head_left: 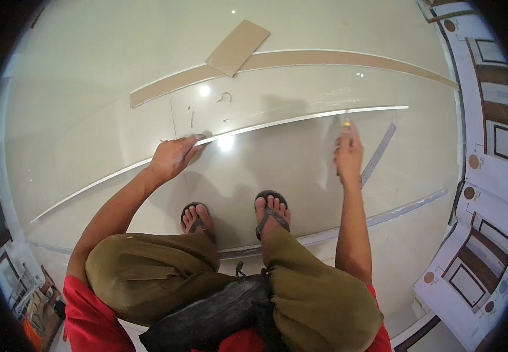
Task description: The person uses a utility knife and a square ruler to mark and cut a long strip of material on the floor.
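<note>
A long, thin white strip (282, 121) lies across the tiled floor. My left hand (173, 154) is closed on it left of the middle, fingertips pressed down. Near its right end my right hand (347, 151) grips a small tool with a yellow part (346, 124), slightly blurred, just below the strip. To the right of that hand lies a steel ruler (378, 154), angled. Small curled scraps (225, 97) are on the floor beyond the strip.
A tan board strip (324, 58) lies farther forward, with a short tan piece (237, 47) across it. A long straight bar (406, 208) lies near my sandalled feet (272, 214). Printed sheets (476, 246) line the right side; assorted items (46, 299) sit at lower left.
</note>
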A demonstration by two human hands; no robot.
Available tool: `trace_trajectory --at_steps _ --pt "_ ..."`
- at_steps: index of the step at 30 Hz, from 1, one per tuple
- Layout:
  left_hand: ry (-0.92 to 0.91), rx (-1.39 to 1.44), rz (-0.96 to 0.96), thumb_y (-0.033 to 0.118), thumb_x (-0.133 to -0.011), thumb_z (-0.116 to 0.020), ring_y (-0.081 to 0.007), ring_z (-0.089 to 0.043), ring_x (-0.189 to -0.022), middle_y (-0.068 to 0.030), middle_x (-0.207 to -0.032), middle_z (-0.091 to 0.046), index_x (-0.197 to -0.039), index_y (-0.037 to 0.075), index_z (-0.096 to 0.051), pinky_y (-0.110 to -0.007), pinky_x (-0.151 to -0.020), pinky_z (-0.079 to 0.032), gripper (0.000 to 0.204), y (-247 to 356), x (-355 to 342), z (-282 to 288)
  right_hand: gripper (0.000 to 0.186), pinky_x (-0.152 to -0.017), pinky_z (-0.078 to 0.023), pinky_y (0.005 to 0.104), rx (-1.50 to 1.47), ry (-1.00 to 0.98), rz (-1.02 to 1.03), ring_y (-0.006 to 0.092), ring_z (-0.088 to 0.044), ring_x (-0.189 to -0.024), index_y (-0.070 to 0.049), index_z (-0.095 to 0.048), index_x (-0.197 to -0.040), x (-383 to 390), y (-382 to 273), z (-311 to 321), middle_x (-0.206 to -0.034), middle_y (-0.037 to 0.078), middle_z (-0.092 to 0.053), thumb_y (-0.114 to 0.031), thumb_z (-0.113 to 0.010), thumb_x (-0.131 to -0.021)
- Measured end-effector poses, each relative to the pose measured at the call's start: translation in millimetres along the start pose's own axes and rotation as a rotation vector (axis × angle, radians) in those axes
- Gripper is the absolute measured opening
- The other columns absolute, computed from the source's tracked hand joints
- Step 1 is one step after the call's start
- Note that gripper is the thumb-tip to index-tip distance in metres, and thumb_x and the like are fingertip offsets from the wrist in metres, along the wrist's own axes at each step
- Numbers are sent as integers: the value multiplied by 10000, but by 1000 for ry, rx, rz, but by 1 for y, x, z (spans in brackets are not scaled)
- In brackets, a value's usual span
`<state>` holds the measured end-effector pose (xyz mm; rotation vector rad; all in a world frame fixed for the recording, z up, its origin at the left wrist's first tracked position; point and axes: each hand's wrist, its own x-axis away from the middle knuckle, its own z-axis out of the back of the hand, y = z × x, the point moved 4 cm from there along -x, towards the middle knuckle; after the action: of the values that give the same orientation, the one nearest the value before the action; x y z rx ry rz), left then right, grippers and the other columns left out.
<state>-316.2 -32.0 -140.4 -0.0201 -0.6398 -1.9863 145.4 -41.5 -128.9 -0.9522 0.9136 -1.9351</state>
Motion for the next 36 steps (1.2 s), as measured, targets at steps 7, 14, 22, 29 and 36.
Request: trace_trajectory --at_steps 7,14,22,29,36 --pt "-39 -2 61 216 -1063 -608 -409 -739 -926 -162 -1076 -775 -1378 167 -617 -521 -803 -597 319 -1 -4 2 477 -721 -499 304 54 -256 239 103 -548 -778 -71 -542 -1570 44 -1 -45 -884 39 -643 -190 -548 -1109" --pt "-17 22 32 263 -1084 -584 -422 -730 -867 -150 -1062 -776 -1348 159 -632 -533 -748 -592 288 6 -4 7 486 -507 -421 253 -26 41 26 51 -496 -618 -109 -538 -1581 -32 -1 33 -821 -4 -586 -290 -541 -1130" --pt "-46 12 61 233 -1079 -591 -426 -728 -858 -158 -1028 -774 -1347 179 -629 -529 -761 -592 276 4 -9 9 419 -680 -493 312 69 -283 247 130 -567 -739 -65 -610 -1494 39 18 -54 -862 59 -641 -234 -562 -1113" --pt "-21 35 53 235 -1078 -596 -435 -718 -844 -178 -998 -762 -1339 160 -626 -527 -744 -585 273 8 -7 13 456 -451 -381 249 -50 94 -68 48 -459 -542 -139 -591 -1543 -67 5 76 -796 -14 -569 -309 -557 -1122" --pt "-32 19 48 236 -1074 -608 -427 -720 -842 -173 -1007 -765 -1328 155 -632 -528 -739 -584 268 9 -10 17 476 -545 -395 240 45 -83 201 51 -467 -645 -128 -558 -1578 -11 20 2 -796 -43 -540 -243 -566 -1116"
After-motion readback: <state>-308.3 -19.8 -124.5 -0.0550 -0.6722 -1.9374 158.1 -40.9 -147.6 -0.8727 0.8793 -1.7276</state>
